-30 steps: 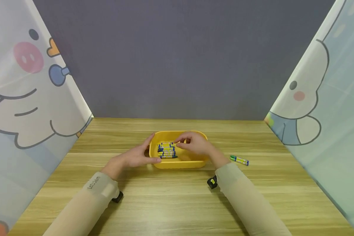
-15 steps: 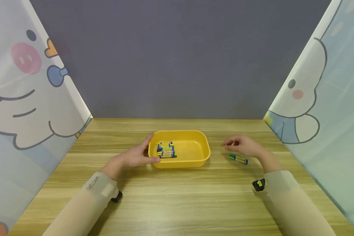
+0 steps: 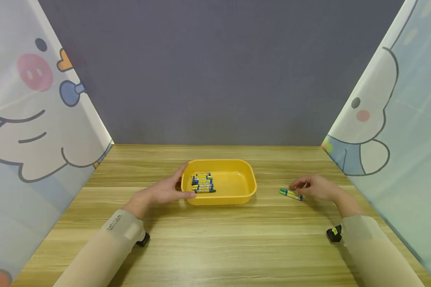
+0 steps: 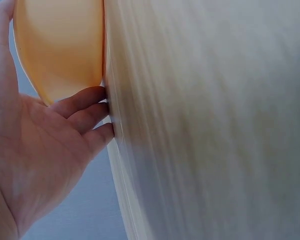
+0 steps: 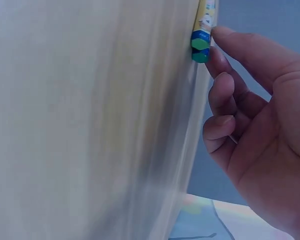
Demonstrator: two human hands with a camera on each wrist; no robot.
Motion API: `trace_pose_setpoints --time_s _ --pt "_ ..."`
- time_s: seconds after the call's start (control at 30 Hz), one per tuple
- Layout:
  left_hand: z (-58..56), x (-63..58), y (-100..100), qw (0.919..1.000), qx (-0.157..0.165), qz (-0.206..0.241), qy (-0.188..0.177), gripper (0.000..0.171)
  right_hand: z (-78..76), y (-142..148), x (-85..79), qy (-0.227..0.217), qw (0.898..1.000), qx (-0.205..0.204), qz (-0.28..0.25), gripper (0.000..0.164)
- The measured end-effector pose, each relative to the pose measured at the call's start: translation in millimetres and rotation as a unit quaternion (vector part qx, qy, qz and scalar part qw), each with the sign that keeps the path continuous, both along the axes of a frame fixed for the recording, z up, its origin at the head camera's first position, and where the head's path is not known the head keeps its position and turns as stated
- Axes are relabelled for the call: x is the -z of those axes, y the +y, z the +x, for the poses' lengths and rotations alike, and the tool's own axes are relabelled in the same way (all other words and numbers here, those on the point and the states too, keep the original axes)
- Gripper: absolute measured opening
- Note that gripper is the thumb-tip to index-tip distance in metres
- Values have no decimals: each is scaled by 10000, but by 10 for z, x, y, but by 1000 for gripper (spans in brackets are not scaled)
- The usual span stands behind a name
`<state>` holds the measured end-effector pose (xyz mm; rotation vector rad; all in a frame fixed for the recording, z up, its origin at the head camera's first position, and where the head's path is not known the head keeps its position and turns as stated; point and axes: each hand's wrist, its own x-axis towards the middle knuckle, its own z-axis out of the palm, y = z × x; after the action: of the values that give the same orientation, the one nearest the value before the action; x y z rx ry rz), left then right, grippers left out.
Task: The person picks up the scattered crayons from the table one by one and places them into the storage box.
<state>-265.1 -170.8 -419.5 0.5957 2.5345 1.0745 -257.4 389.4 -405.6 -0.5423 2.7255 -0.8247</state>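
Note:
A yellow plastic tray (image 3: 233, 198) rests on the table, with several yellow-and-blue wrapped crayons (image 3: 202, 186) lined up inside its left end. My left hand (image 3: 163, 191) holds that end, thumb over the front corner and the other fingers around the outer wall; in the left wrist view those fingers (image 4: 87, 117) sit low against the tray. Right of the tray, two green crayons (image 3: 287, 193) lie side by side on the tabletop. Thumb and forefinger of my right hand (image 3: 317, 187) are at the crayons; whether they touch is unclear. The right wrist view shows the crayons' green ends (image 5: 200, 44).
The wood-grain table (image 3: 208, 247) ends at a dark grey back panel (image 3: 215, 79). Cartoon-printed white and blue sheets stand on the left (image 3: 46, 119) and right (image 3: 398, 159). A small black device (image 3: 334, 234) sits at my right cuff.
My right hand has gone from inside the tray, out to the right and down to the two green crayons. My left hand has stayed at the tray.

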Motion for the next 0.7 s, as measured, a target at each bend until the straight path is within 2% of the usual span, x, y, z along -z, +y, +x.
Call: trace_pose_setpoints --time_s 0.23,0.5,0.7 --pt "21 -7 10 10000 -30 7 -50 132 24 79 33 129 9999 51 16 25" --pt "13 0 0 10000 -37 -42 15 131 72 302 72 278 9995 122 -57 22" --pt "7 11 0 9999 -63 -95 29 132 87 274 80 538 9982 281 29 22"
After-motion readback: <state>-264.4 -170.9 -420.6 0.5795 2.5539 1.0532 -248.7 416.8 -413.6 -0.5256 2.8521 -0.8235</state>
